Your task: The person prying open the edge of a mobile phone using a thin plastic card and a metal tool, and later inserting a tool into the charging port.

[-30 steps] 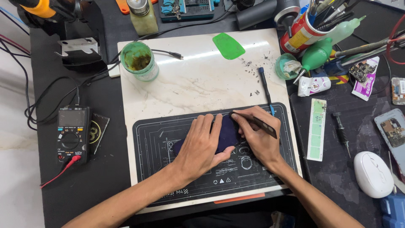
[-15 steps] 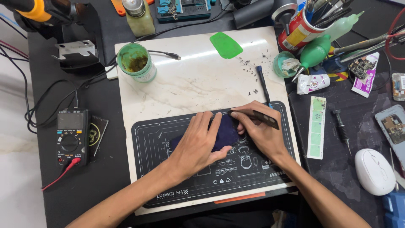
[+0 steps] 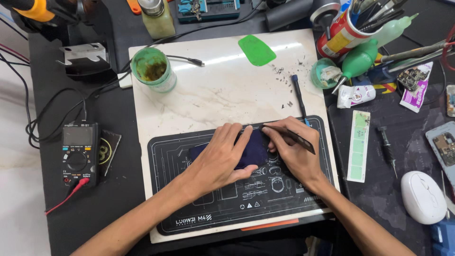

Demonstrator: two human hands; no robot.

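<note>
Dark blue flat rectangular phone-like slab point(image 3: 253, 148) is lying on the black printed rubber work mat point(image 3: 313, 199), which is sitting on the white marble-look board point(image 3: 222, 95), and we are pinning it under our left hand point(image 3: 220, 159), fingers spread flat and pressing down on its top. Our right hand point(image 3: 294, 151) is pinching a thin black pointed tool point(image 3: 290, 135) pen-style, with the tip touching the slab's upper right edge. We are judging the slab as light, stiff, thin and smooth, likely slippery on its glossy face and fragile at edges and corners, so we are taking it by the long sides or holding it flat with a palm, not by a corner. Green-tinted glass jar point(image 3: 151, 68) and black multimeter point(image 3: 78, 151) are sitting well apart on the left, white mouse point(image 3: 422, 196) far right. Against the earlier frames almost nothing is changing: both hands are keeping the same spots, the tool tip is shifting only slightly along the edge, and the view is sliding a little
</note>
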